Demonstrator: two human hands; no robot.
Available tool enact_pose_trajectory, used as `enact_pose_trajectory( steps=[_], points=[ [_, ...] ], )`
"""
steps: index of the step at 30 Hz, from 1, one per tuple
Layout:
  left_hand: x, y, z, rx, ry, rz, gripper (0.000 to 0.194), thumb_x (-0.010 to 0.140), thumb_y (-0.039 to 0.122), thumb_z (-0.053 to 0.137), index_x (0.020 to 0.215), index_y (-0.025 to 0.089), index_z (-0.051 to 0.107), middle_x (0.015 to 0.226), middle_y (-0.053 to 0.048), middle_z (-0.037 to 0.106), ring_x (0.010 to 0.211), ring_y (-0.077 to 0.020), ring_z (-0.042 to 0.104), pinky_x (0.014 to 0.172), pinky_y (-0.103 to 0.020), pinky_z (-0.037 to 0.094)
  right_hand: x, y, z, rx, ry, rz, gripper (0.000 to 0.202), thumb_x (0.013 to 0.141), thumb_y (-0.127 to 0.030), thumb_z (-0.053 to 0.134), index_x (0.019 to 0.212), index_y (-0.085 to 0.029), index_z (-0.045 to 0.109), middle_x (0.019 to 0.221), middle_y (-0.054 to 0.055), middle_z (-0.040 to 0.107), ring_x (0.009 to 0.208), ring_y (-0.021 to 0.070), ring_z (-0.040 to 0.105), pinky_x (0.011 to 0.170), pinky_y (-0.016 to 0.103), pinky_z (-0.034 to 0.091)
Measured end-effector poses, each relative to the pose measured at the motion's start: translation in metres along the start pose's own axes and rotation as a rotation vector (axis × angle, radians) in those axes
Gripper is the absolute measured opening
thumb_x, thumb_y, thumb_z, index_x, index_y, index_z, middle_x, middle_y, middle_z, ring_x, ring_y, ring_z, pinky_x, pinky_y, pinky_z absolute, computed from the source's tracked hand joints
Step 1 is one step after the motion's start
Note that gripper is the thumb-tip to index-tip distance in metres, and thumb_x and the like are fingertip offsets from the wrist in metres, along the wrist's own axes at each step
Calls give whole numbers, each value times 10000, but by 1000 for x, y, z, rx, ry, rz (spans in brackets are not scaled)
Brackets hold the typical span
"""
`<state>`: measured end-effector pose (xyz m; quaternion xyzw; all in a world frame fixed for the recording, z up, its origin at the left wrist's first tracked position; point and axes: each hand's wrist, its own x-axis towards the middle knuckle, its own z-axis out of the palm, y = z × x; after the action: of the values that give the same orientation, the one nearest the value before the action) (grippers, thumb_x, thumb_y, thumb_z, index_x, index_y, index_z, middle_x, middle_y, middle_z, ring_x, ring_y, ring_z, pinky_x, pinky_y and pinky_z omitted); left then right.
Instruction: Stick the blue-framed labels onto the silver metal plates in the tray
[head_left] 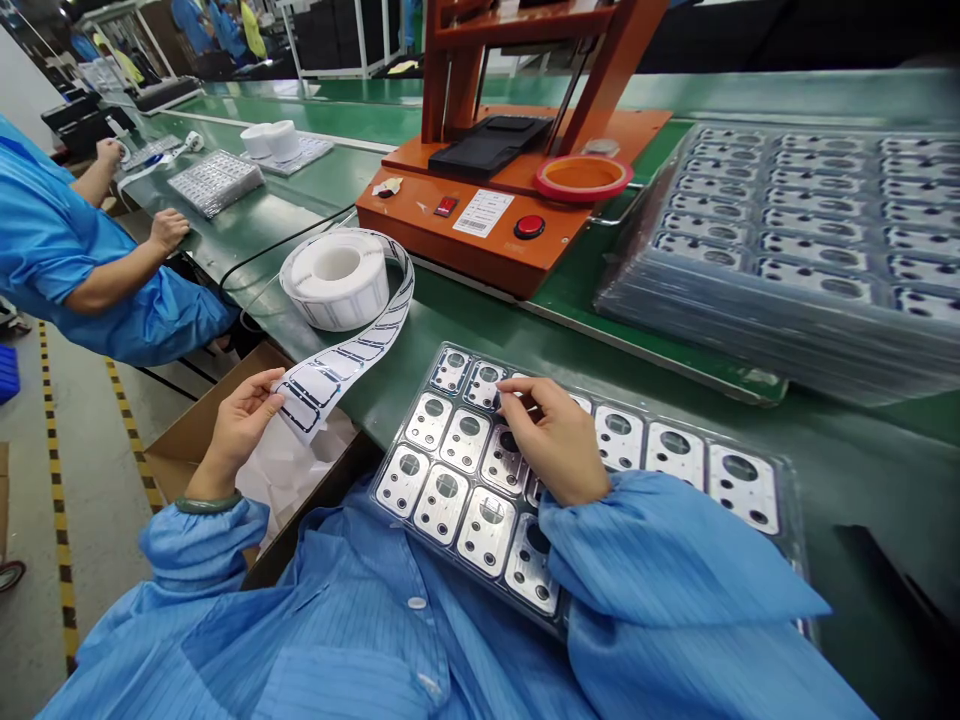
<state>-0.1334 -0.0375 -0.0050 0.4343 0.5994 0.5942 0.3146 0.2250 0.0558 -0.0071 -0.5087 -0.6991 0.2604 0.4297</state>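
At 5 o'clock, tray [793, 510]: right hand [559, 440] bunched at far-row plate [482, 388], cannot tell if gripping anything. At 9 o'clock, left hand [247, 422] pinches strip [341, 370] end. Best: square to edges, light even pressure.

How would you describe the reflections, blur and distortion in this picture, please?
Head view: reflections glint on the metal plates and a sheen lies on the green bench; head view: the stacked trays look smeared and stretched toward the right edge; head view: the left hand and right hand are fairly sharp, the far workers soft.
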Motion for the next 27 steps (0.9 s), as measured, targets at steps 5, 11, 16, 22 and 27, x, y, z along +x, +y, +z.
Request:
enact_pose_trajectory(
  steps=[5,11,16,22,27],
  points=[
    [0,12,5,106,-46,5,417,692,312,756,1078,172,682,962,-59,706,778,-141,632,738,-247,523,0,1,0,-2,-1,8,159,836,-283,498,871,-211,636,868,39,645,705,181,620,684,344,480],
    [0,14,9,160,-50,18,384,694,336,753,1034,166,701,899,-54,711,721,-130,619,682,-233,527,0,-1,-1,0,-5,16,161,843,-296,496,876,-216,632,876,40,644,703,182,624,673,342,480],
    [0,16,13,177,-154,-22,403,692,307,754,1067,173,689,944,-65,707,757,-142,629,720,-259,540,0,-1,-1,2,-5,13,159,843,-299,496,872,-217,629,872,40,643,704,186,623,683,349,481],
    [0,19,19,174,-232,-81,426,687,299,755,1086,171,682,889,-57,706,751,-145,629,685,-254,543,-1,-1,-1,9,-5,25,155,837,-282,498,866,-213,633,879,37,638,686,175,616,663,338,470],
    [0,18,23,165,-181,-99,375,655,333,775,982,159,713,879,-64,711,742,-156,630,680,-272,549,-1,-2,0,6,-9,22,160,839,-287,496,868,-211,633,888,40,639,675,171,609,660,335,468]
  ],
)
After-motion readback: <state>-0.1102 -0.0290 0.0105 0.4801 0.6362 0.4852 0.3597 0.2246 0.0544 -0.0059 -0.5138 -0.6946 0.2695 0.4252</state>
